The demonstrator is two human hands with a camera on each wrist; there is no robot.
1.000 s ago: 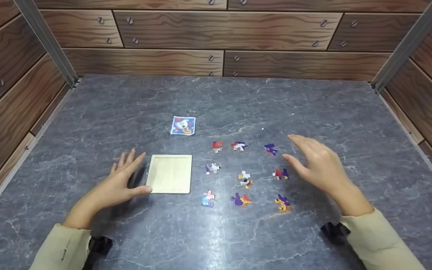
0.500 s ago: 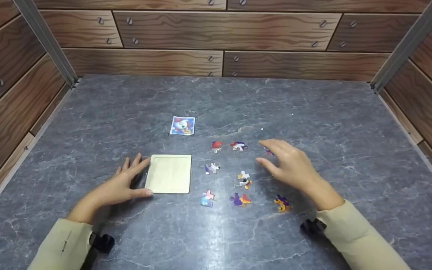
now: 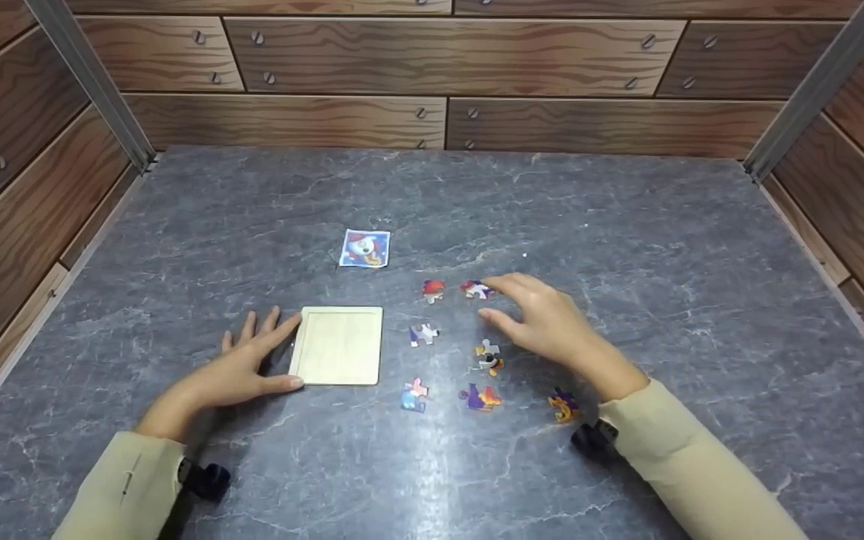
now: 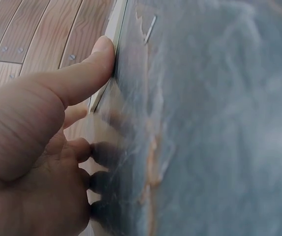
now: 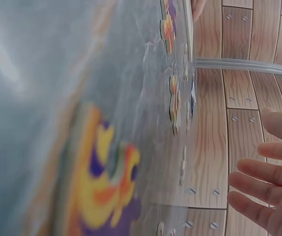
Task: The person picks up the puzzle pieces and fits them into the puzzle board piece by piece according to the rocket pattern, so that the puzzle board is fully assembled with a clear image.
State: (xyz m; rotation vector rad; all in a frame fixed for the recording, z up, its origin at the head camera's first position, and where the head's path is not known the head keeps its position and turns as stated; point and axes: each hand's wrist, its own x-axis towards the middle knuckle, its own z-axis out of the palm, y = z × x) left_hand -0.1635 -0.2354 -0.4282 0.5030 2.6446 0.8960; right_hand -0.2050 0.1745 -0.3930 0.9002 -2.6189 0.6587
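A shallow pale wooden puzzle tray (image 3: 342, 349) lies flat with nothing inside it. My left hand (image 3: 241, 371) rests at its left side, fingers spread, thumb at the near corner and index finger at the far one. The left wrist view shows the thumb (image 4: 99, 64) against the tray's edge. My right hand (image 3: 544, 322) hovers over the jigsaw pieces, thumb and fingers apart, nothing held. Its fingertips overlap a red-and-white piece (image 3: 473, 290). To the left lie a red piece (image 3: 433, 291) and a white-and-purple piece (image 3: 424, 335). The hand hides two pieces on the right.
Closer to me are a pink-and-blue piece (image 3: 415, 396), a purple-and-orange piece (image 3: 481, 397) and a yellow-and-purple piece (image 3: 563, 405). White-and-yellow pieces (image 3: 488, 356) lie in the middle. A small picture card (image 3: 364, 249) sits beyond the tray. Wood-patterned walls (image 3: 447, 60) enclose the table.
My right hand has swept left from beyond the right-hand pieces to over the middle ones, covering two pieces. My left hand has settled slightly closer against the tray.
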